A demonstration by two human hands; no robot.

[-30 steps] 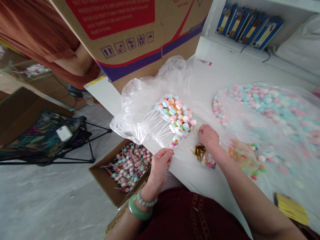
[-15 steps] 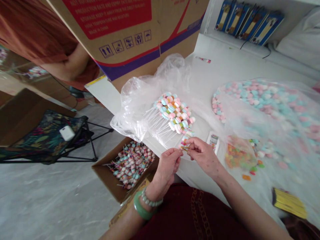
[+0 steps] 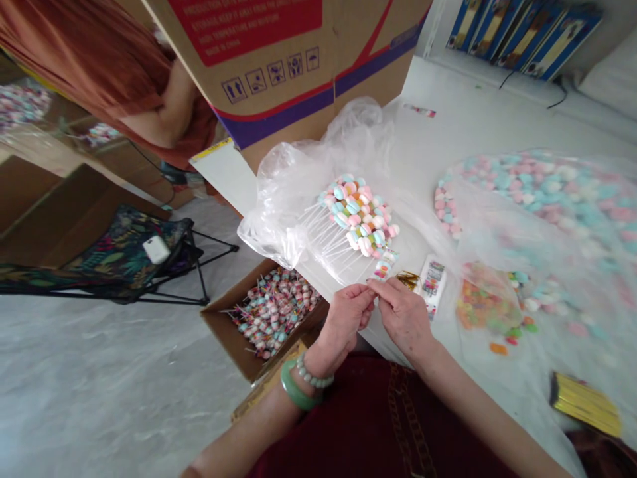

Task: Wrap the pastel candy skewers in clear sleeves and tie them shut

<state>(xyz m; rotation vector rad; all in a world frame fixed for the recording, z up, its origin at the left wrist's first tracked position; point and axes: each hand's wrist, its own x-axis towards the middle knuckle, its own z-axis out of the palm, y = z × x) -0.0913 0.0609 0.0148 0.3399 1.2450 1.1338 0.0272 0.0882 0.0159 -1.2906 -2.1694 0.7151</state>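
Note:
My left hand (image 3: pixel 348 315) is closed in a pinch at the lower end of a wrapped marshmallow lollipop (image 3: pixel 383 267), whose printed clear wrapper points away from me. My right hand (image 3: pixel 403 315) meets it, thumb and finger pinched at the same spot; the thin gold twist tie there is hidden by the fingers. Just beyond lies a pile of unwrapped marshmallow lollipops (image 3: pixel 363 216) with white sticks pointing left. Loose gold twist ties (image 3: pixel 409 279) and a stack of printed wrappers (image 3: pixel 432 282) rest beside my right hand.
A large carton (image 3: pixel 283 86) stands at the back, beside crumpled clear plastic (image 3: pixel 279 212). Bagged marshmallows (image 3: pixel 557 186) and gummy candies (image 3: pixel 488 299) lie right. Below the table edge sits a box of wrapped lollipops (image 3: pixel 279 312). A folding chair (image 3: pixel 119 259) and another person's arm (image 3: pixel 164 106) are left.
My right hand picked up a gold twist tie from the table and brought it to the wrapped lollipop in my left hand. Both hands now pinch together at its lower end.

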